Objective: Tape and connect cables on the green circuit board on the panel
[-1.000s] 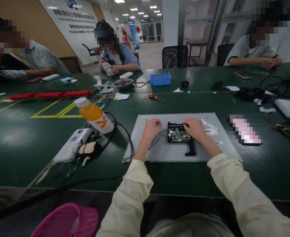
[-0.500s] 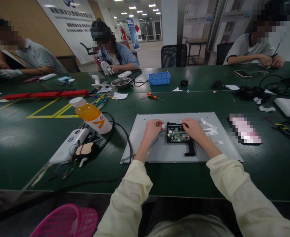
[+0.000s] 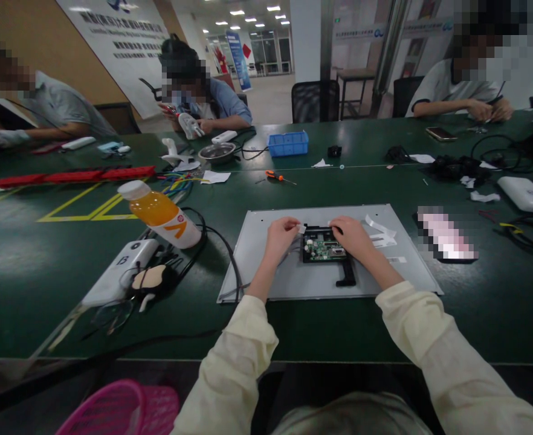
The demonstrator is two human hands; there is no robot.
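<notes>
A black bracket (image 3: 345,273) holding a green circuit board (image 3: 323,249) lies on a flat grey panel (image 3: 257,257). My left hand (image 3: 281,237) is at the bracket's upper left corner, thumb and finger pinching a small white piece (image 3: 301,229), perhaps tape or a connector. At the upper right of the bracket is my right hand (image 3: 350,234), fingers closed together against its top edge. What those fingers hold, if anything, is hidden. White strips (image 3: 381,228) lie on the panel to the right of this hand. Thin grey wires (image 3: 289,254) run beside the board.
Left of the panel are an orange drink bottle (image 3: 162,216), a white power bank (image 3: 119,272) and black cables (image 3: 230,251). A phone (image 3: 448,235) lies to the right. Beyond are an orange screwdriver (image 3: 280,177) and a blue basket (image 3: 287,144). Several people sit across the table.
The view has shifted slightly, so the scene sits a little further left. My left fingertips, with the white piece, have come slightly closer to the bracket's corner. My right hand stays on the bracket.
</notes>
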